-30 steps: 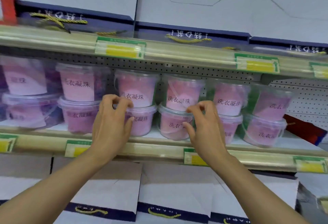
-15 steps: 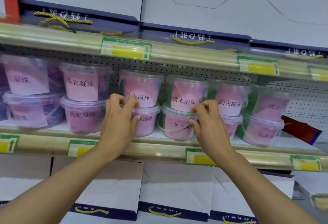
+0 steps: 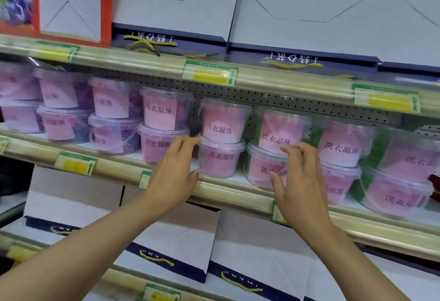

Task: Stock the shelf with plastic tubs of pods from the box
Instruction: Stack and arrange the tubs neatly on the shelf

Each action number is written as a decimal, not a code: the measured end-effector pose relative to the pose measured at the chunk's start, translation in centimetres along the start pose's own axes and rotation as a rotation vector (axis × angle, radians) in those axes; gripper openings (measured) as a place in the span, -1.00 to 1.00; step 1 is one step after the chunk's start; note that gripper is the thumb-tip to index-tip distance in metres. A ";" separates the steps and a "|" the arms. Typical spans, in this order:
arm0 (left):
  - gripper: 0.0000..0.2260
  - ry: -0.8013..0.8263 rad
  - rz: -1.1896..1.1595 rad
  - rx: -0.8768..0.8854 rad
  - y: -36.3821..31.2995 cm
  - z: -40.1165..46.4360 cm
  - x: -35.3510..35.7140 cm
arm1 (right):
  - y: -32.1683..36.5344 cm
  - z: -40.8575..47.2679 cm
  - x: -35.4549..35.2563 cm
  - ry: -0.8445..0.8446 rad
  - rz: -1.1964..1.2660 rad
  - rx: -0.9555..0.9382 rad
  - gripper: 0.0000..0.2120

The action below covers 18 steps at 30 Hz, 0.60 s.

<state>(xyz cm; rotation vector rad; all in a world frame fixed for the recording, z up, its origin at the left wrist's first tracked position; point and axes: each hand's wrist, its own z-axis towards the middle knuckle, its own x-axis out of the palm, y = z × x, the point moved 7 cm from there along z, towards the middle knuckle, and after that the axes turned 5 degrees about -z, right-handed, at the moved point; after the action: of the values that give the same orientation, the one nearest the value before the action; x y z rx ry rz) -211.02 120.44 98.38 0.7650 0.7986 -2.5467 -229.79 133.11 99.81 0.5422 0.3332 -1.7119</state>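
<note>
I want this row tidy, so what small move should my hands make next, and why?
Probably nudge the lower pink tub back and square. Both the left hand and right hand hover open beside it, holding nothing, and its stack sits near the shelf edge.

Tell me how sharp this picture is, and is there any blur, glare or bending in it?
Head view: the labels on the middle tubs read clearly; the tubs at far left are smeared and unreadable. The shelf rail bows from the wide-angle lens and carries a soft sheen. Both hands, left and right, look slightly soft. Lighting is even, without hard shadows.
</note>
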 end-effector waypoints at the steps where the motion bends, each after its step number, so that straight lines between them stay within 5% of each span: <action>1: -0.45 0.009 0.020 -0.013 0.3 -0.8 -0.5 | 0.8 -0.2 -0.1 0.001 0.010 -0.029 -0.51; 12: -0.49 -0.014 0.130 -0.122 7.7 -3.9 -7.6 | 9.2 -0.6 2.5 0.128 0.022 -0.173 -0.55; 18: -0.53 -0.058 0.218 -0.027 12.6 -1.9 -11.2 | 14.5 1.7 5.0 0.122 0.028 -0.168 -0.61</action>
<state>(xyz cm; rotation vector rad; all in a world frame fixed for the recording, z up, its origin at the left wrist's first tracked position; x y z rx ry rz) -195.42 113.78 98.52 0.7237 0.6896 -2.3481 -216.69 125.00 99.72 0.5266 0.5492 -1.6097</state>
